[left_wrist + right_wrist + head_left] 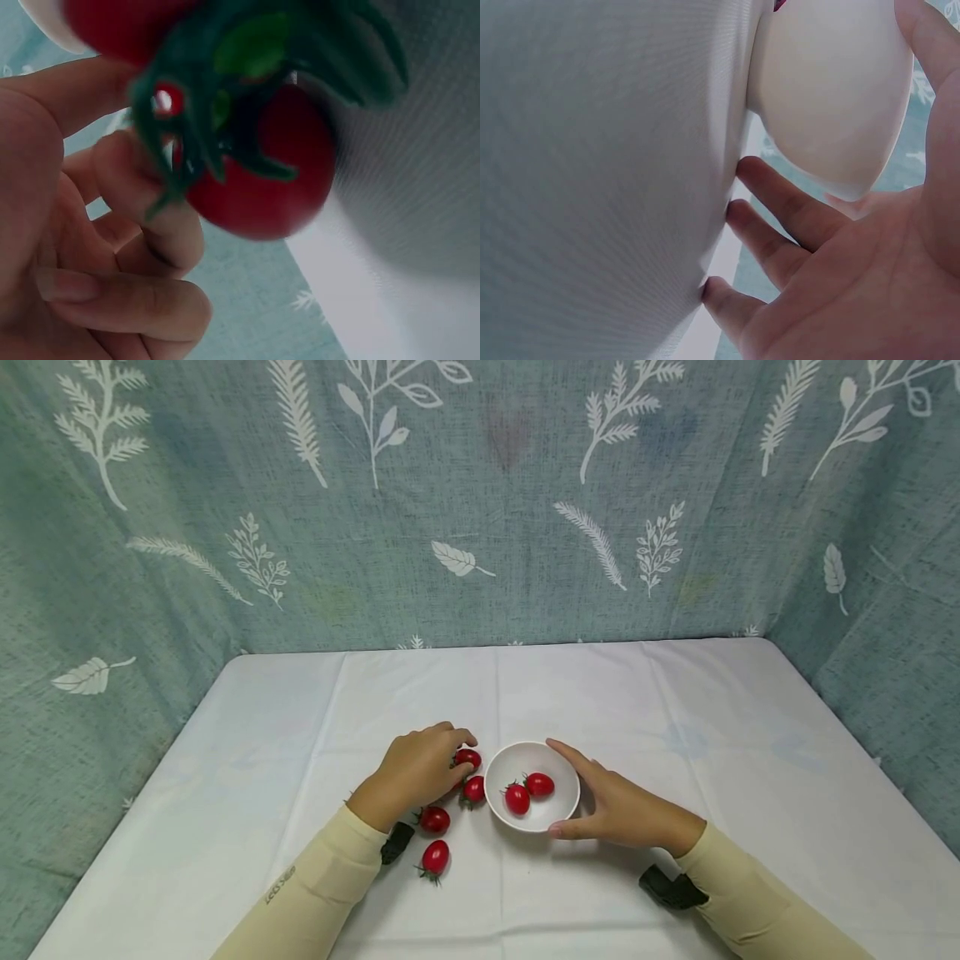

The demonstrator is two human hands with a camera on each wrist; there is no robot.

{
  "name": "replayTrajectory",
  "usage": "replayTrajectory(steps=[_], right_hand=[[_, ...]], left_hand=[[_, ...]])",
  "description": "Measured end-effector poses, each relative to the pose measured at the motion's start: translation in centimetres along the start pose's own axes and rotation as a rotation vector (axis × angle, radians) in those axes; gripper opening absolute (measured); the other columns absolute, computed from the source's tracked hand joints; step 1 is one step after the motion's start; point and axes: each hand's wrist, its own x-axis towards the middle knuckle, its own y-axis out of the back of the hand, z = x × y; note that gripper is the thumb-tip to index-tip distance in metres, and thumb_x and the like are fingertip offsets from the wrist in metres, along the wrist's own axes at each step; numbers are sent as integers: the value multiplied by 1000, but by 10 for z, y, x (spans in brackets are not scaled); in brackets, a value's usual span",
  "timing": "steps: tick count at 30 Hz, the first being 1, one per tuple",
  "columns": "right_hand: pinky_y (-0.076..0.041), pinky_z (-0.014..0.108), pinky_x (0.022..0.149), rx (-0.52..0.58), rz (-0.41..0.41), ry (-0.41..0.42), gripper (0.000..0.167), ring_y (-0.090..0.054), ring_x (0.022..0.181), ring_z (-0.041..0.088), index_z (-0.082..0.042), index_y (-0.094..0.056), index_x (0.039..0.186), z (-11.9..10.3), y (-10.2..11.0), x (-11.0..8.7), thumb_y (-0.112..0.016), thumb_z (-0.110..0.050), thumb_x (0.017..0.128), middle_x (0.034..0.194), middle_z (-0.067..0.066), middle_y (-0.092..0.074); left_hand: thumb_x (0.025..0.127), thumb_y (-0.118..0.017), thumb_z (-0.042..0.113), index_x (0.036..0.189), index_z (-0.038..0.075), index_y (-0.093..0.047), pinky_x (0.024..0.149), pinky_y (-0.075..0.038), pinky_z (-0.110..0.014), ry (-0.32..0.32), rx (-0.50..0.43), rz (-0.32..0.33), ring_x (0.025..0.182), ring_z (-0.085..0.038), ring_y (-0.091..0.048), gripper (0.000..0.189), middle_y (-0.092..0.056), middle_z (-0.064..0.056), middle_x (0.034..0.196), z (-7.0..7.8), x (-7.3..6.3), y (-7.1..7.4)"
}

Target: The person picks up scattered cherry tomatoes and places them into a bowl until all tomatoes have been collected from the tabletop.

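My left hand (pixel 423 766) reaches over a cluster of cherry tomatoes, with thumb and index finger on either side of one cherry tomato (pixel 468 760). The left wrist view shows a red tomato (pixel 262 180) with green sepals close to the camera, the other fingers curled beneath. My right hand (pixel 626 806) holds a small white bowl (pixel 495 802) from its right side, thumb at the near rim and index finger at the far rim. In the right wrist view its other fingers spread down to the cloth below the bowl's wall (pixel 832 90). Two cherry tomatoes (pixel 528 791) lie inside the bowl.
Between left hand and bowl lies another cherry tomato (pixel 473 789). Nearer, by the left wrist, are a tomato (pixel 434 820) and one more tomato (pixel 435 857). A white cloth (pixel 600 693) covers the table, and a green leaf-patterned curtain (pixel 480 510) surrounds its back and sides.
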Motion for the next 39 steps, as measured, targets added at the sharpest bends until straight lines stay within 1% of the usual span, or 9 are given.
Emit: replayTrajectory(steps=[4,10,21,26,32,36,39], right_hand=[[-14,64,120,1,0,-7,110,-43,142,33,-26,-18,160,-1,0,0,-82,-54,76,156,7,-42],[-14,64,120,-8,0,-3,110,-42,143,34,-24,-17,160,-2,0,-1,-81,-55,77,156,8,-42],[-15,63,120,-8,2,3,110,-43,142,33,-23,-18,160,-2,0,0,-81,-55,76,156,7,-43],[-14,63,120,-8,1,3,110,-43,142,33,-24,-17,160,-1,0,0,-81,-54,77,155,7,-43],[-14,63,120,-5,0,2,109,-43,142,33,-26,-17,160,0,0,0,-81,-54,77,155,7,-44],[-14,64,120,-5,1,2,109,-43,142,33,-26,-17,160,0,0,-1,-81,-55,77,156,7,-43],[-14,64,120,-7,2,1,110,-42,143,34,-25,-17,160,0,0,0,-81,-55,77,156,7,-42]], left_hand=[[88,-76,30,119,19,-71,69,-56,-38,17,16,-7,80,-14,-62,33,-69,-2,102,0,0,-1],[87,-77,30,118,19,-71,70,-57,-39,20,10,-11,84,-15,-65,33,-70,-2,101,1,0,-3],[86,-78,31,114,19,-72,69,-56,-38,9,16,2,81,-14,-64,31,-71,0,98,0,2,-4],[87,-77,31,113,20,-72,65,-55,-36,-3,25,29,78,-12,-61,30,-69,1,94,1,2,-2],[87,-75,32,112,19,-72,57,-49,-30,-15,4,70,68,-10,-55,29,-67,2,90,1,3,0],[87,-74,32,113,20,-72,54,-45,-27,-18,-10,91,64,-10,-53,29,-67,1,91,2,3,2],[86,-74,32,113,20,-71,54,-45,-26,-26,-14,114,64,-11,-54,30,-67,1,93,4,2,4]])
